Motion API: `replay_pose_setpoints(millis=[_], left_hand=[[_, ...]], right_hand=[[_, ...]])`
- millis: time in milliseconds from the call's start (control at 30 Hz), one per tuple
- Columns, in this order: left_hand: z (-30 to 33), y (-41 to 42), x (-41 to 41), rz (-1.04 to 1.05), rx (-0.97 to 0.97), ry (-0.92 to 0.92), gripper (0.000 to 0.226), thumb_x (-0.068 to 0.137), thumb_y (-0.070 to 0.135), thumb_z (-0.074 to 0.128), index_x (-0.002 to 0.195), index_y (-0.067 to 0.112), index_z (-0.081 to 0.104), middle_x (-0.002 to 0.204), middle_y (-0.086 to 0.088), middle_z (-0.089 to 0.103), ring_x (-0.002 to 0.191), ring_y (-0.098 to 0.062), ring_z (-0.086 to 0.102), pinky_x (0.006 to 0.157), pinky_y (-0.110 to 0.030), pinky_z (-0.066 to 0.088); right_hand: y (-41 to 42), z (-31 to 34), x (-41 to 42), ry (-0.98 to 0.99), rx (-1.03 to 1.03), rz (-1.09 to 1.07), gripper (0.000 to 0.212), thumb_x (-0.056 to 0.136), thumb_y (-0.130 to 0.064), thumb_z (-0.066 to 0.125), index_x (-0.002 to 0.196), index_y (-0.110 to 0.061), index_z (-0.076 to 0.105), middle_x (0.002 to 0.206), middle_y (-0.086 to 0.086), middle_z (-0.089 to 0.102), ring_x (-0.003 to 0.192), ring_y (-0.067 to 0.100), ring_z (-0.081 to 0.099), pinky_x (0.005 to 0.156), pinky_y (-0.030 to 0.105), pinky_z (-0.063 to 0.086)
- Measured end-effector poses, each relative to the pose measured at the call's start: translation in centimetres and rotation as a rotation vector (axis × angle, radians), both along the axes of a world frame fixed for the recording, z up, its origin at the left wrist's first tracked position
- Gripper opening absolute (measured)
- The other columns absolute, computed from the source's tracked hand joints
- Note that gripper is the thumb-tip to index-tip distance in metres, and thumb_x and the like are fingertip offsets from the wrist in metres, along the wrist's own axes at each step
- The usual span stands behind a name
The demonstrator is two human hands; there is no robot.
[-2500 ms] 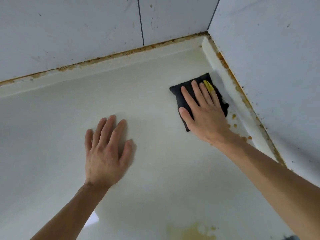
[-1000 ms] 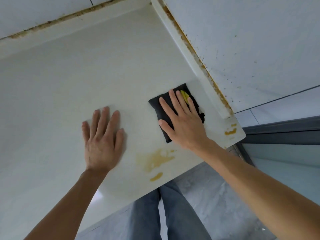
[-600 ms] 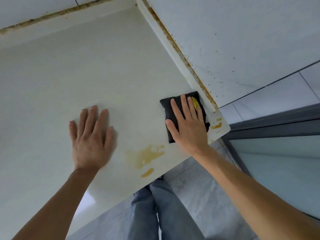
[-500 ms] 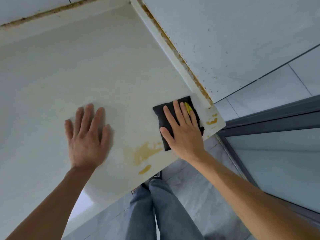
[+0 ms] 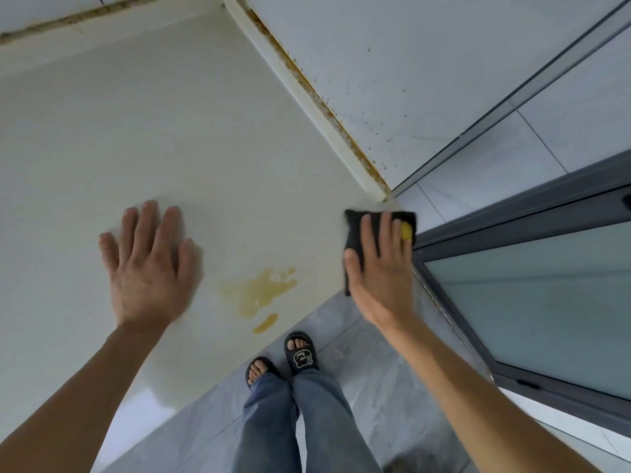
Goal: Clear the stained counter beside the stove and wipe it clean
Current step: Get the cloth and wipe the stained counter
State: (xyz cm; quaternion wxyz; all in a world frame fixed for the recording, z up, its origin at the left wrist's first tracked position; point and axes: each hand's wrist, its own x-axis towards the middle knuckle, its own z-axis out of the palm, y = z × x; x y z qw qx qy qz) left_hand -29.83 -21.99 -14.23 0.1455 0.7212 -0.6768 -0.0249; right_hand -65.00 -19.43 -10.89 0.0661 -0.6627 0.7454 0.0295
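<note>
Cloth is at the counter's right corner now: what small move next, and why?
Probably slide the cloth left, toward the yellow stain near the front edge. The right hand presses it flat at the counter corner, the stain lies unwiped between the hands, and the left hand rests flat, clear of it.

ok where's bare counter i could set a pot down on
Bare counter runs from the left hand back to the grimy back wall seam. The front right corner is taken: yellow stain, and the right hand pressing the black cloth.
</note>
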Motion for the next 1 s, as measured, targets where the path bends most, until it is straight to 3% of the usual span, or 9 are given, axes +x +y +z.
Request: replay_pose_setpoints(millis=[200, 333, 433, 533, 667, 800, 900, 1000], left_hand=[[1.4, 0.1, 0.3, -0.039, 0.126, 0.033, 0.054, 0.104, 0.041, 0.035, 0.152, 0.017, 0.041, 0.162, -0.01, 0.033, 0.154, -0.035, 0.026, 0.118, -0.063, 0.023], [3.6, 3.8, 0.2, -0.037, 0.226, 0.029, 0.057, 0.106, 0.042, 0.035, 0.154, 0.013, 0.042, 0.163, -0.015, 0.032, 0.153, -0.039, 0.028, 0.115, -0.063, 0.029], [3.9, 9.0, -0.9, 0.055, 0.303, 0.066, 0.059, 0.107, 0.042, 0.032, 0.16, 0.017, 0.037, 0.171, -0.013, 0.024, 0.161, -0.037, 0.017, 0.122, -0.067, 0.021], [3.3, 12.3, -2.0, 0.155, 0.348, 0.093, 0.061, 0.108, 0.046, 0.026, 0.165, 0.025, 0.027, 0.176, -0.007, 0.013, 0.165, -0.033, 0.006, 0.127, -0.068, 0.012], [2.7, 13.8, -2.7, 0.216, 0.358, 0.101, 0.059, 0.11, 0.05, 0.022, 0.166, 0.031, 0.02, 0.176, -0.003, 0.009, 0.165, -0.032, 0.004, 0.127, -0.07, 0.012], [3.1, 13.6, -2.8, 0.223, 0.37, 0.131, 0.062, 0.11, 0.05, 0.022, 0.168, 0.028, 0.02, 0.178, -0.003, 0.008, 0.166, -0.032, 0.0, 0.128, -0.07, 0.009], [3.3, 13.5, -3.0, 0.224, 0.367, 0.14, 0.063, 0.109, 0.049, 0.022, 0.169, 0.028, 0.021, 0.179, -0.004, 0.007, 0.166, -0.031, -0.002, 0.129, -0.068, 0.005], [3.4, 13.5, -2.7, 0.223, 0.359, 0.182, 0.063, 0.11, 0.05, 0.022, 0.17, 0.029, 0.019, 0.18, -0.002, 0.005, 0.166, -0.029, -0.005, 0.13, -0.065, 0.0]], right_hand=[[0.2, -0.3, -1.0, 0.01, 0.065, 0.384, 0.069, 0.106, -0.063, 0.017, 0.166, -0.03, 0.008, 0.174, 0.004, -0.003, 0.161, 0.022, -0.005, 0.13, 0.046, 0.006], [-3.1, 0.1, -0.5, 0.003, 0.066, 0.308, 0.068, 0.107, -0.061, 0.015, 0.166, -0.029, 0.004, 0.174, 0.005, -0.004, 0.161, 0.023, -0.005, 0.13, 0.048, 0.007], [-4.3, 0.2, 3.2, 0.011, 0.023, 0.225, 0.068, 0.107, -0.059, 0.017, 0.166, -0.026, 0.009, 0.173, 0.012, 0.003, 0.16, 0.031, 0.003, 0.129, 0.051, 0.011], [-5.4, 0.4, 7.0, -0.025, 0.024, 0.287, 0.069, 0.107, -0.06, 0.017, 0.166, -0.026, 0.01, 0.173, 0.013, 0.005, 0.16, 0.032, 0.004, 0.128, 0.052, 0.011], [-2.5, -0.4, 10.4, -0.067, 0.013, 0.521, 0.067, 0.107, -0.06, 0.023, 0.165, -0.028, 0.016, 0.173, 0.01, 0.007, 0.16, 0.029, 0.004, 0.129, 0.051, 0.01], [0.0, -0.6, 6.1, -0.032, 0.019, 0.785, 0.068, 0.106, -0.063, 0.026, 0.165, -0.032, 0.013, 0.174, 0.003, 0.003, 0.161, 0.023, 0.004, 0.127, 0.051, 0.018], [-1.7, -0.3, 4.7, 0.027, 0.042, 0.682, 0.069, 0.106, -0.063, 0.022, 0.166, -0.03, 0.012, 0.174, 0.005, 0.003, 0.161, 0.025, 0.003, 0.127, 0.053, 0.016], [-3.1, -0.1, 9.0, 0.008, 0.016, 0.491, 0.069, 0.106, -0.06, 0.021, 0.166, -0.026, 0.013, 0.173, 0.013, 0.006, 0.16, 0.033, 0.006, 0.127, 0.054, 0.013]])
